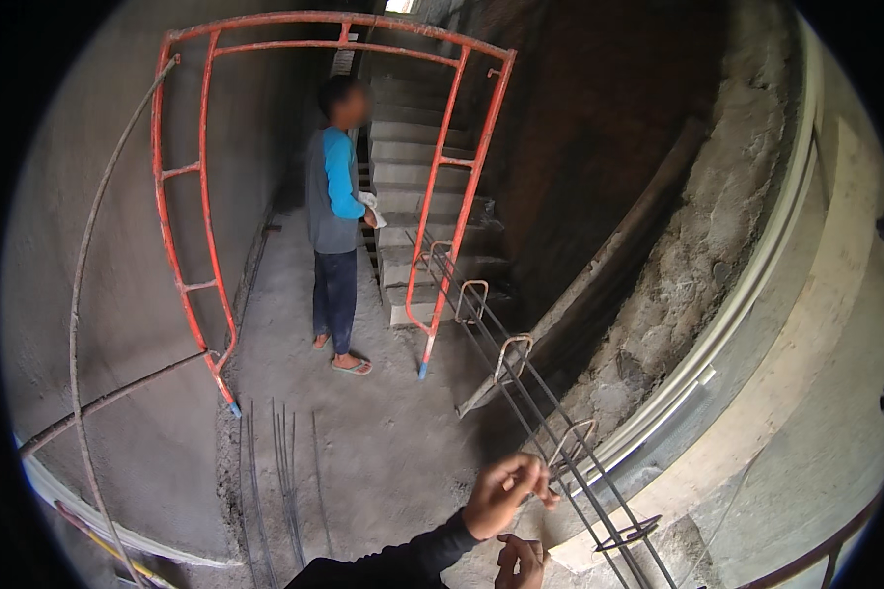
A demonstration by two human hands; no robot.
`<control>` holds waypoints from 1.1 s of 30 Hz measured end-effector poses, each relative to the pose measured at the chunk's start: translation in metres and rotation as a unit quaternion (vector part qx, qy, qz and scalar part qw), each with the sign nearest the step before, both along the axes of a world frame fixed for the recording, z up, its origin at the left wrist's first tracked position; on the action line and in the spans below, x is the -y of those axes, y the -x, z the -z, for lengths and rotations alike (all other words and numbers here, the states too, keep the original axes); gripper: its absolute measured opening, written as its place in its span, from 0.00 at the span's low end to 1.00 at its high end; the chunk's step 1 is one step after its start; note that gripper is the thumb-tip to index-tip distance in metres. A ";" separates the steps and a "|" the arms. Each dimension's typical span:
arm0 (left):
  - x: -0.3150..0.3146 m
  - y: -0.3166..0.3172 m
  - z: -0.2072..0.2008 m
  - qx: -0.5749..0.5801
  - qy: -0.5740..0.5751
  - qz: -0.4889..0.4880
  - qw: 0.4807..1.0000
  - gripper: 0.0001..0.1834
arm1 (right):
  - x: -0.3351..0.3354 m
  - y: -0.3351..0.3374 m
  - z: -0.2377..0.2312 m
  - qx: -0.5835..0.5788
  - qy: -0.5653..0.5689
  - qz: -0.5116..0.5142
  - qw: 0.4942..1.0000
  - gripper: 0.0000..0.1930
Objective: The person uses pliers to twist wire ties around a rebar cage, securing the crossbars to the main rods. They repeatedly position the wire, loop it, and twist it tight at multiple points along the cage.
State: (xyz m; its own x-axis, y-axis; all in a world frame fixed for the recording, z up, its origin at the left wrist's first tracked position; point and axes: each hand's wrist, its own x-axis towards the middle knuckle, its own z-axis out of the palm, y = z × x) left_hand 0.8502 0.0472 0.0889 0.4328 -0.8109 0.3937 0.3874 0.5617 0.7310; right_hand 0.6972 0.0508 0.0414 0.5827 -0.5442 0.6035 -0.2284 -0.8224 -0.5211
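Note:
My left hand (pixel 509 493), in a dark sleeve, is raised beside a long reinforcing-bar cage (pixel 545 417). Its fingers are curled together; whether anything thin sits between them is too small to make out. Below it, my right hand (pixel 521 563) shows only in part at the lower edge, fingers bent, what they hold hidden. The cage slants from the stairs down to the lower right. Rust-coloured bent stirrups (pixel 514 340) are spaced along its bars, and a darker stirrup (pixel 627 537) rings them close to my hands.
An orange scaffold frame (pixel 206 196) stands ahead. Inside it is a person (pixel 334 206) by concrete stairs (pixel 422 177), holding something white. Loose steel bars (pixel 290 471) lie on the floor at lower left. A pole (pixel 609 255) leans on the right, beside a rough ledge (pixel 697 265).

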 end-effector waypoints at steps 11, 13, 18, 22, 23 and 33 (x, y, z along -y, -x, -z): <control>-0.007 -0.003 0.066 -0.364 0.025 0.093 0.927 0.09 | -0.047 0.031 0.021 0.408 -0.664 -0.168 0.604 0.10; -0.009 0.005 0.070 -0.302 0.011 -0.001 0.953 0.11 | -0.051 0.031 0.037 0.474 -0.700 -0.140 0.516 0.17; -0.022 0.008 0.066 -0.196 0.048 -0.017 0.979 0.14 | -0.054 0.032 0.055 0.412 -0.741 -0.104 0.520 0.10; -0.027 0.007 0.047 -0.142 0.018 -0.048 0.989 0.15 | -0.058 0.027 0.045 0.221 -0.558 0.005 0.800 0.12; -0.025 0.006 0.042 -0.161 0.007 -0.056 0.985 0.15 | -0.059 0.024 0.041 0.161 -0.505 0.038 0.847 0.13; -0.033 -0.036 0.022 -0.127 -0.053 0.007 0.991 0.14 | -0.063 -0.020 -0.001 -0.009 -0.217 -0.090 0.972 0.10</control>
State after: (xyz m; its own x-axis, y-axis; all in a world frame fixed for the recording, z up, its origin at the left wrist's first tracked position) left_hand 0.8862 0.0804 0.0666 0.4948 -0.8487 0.1871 0.5735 0.4806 0.6634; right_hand 0.7170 0.1142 0.0423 0.7006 -0.6335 0.3285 -0.1140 -0.5538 -0.8248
